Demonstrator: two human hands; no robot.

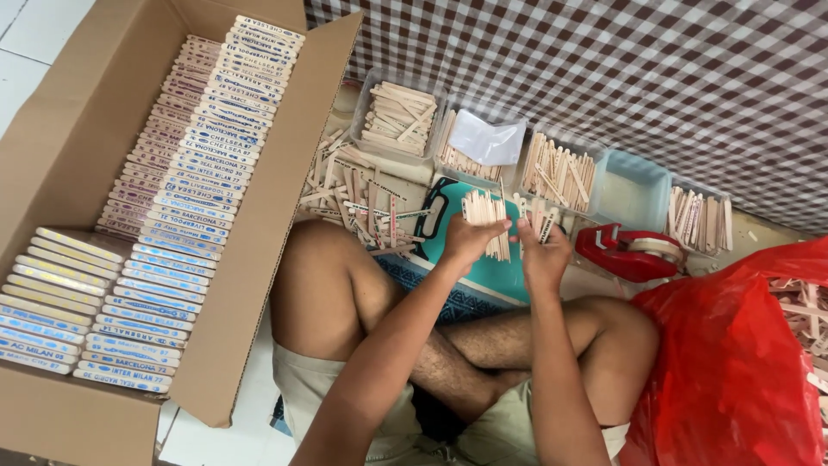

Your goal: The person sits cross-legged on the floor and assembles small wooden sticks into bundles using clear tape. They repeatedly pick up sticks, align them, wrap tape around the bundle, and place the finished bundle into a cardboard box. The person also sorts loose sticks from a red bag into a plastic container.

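Head view: the bundle of pale flat wooden sticks (486, 220) stands upright as a fanned stack above the teal tray (483, 272), just in front of your crossed legs. Your left hand (468, 240) is clenched around this bundle, forearm raised from the lap. Your right hand (543, 250), just beside it, pinches a few printed sticks (539, 220), fingers curled.
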